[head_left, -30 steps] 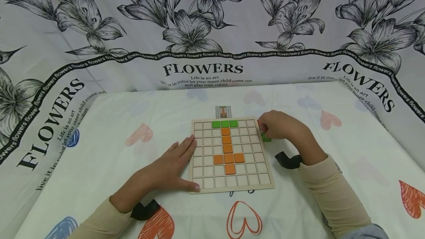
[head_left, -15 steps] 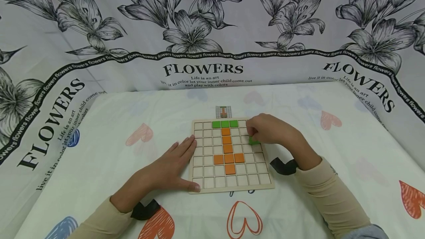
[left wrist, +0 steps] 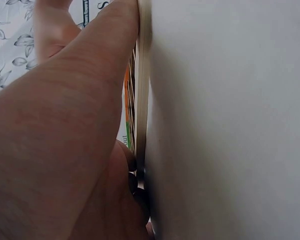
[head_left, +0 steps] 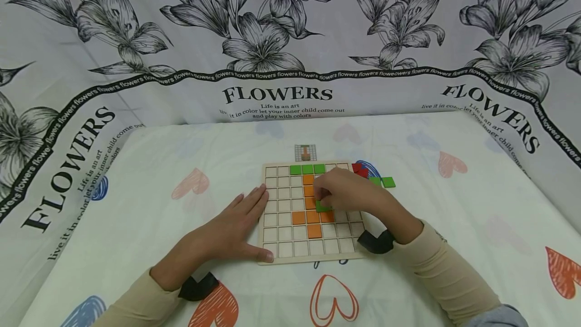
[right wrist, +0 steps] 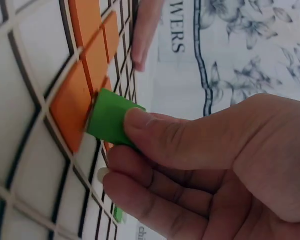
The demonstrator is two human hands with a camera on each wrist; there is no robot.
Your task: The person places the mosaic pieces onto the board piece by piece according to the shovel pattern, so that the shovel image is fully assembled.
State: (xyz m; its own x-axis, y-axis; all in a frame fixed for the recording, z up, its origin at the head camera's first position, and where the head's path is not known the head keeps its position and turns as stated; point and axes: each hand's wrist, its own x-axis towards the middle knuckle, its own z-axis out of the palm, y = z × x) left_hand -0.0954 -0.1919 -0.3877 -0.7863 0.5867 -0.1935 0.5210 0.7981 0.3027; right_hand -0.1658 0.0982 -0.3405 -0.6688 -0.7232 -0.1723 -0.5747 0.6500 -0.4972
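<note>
Above the gridded wooden board [head_left: 284, 251], the right hand [head_left: 348, 189] pinches a tilted green square tile [right wrist: 108, 114], whose edge might catch and shift the orange tiles [right wrist: 70, 106] beside it, while the left hand [head_left: 230, 231] lies straight-fingered against the board.

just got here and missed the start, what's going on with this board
A person's right hand pinches a green tile over a gridded board, close to the orange tiles, which form a cross-like shape. Whether the tile touches the board is hard to tell. The left hand rests against the board's left edge. Three green tiles fill part of its far row, and loose red tiles and green ones lie off to the right.
</note>
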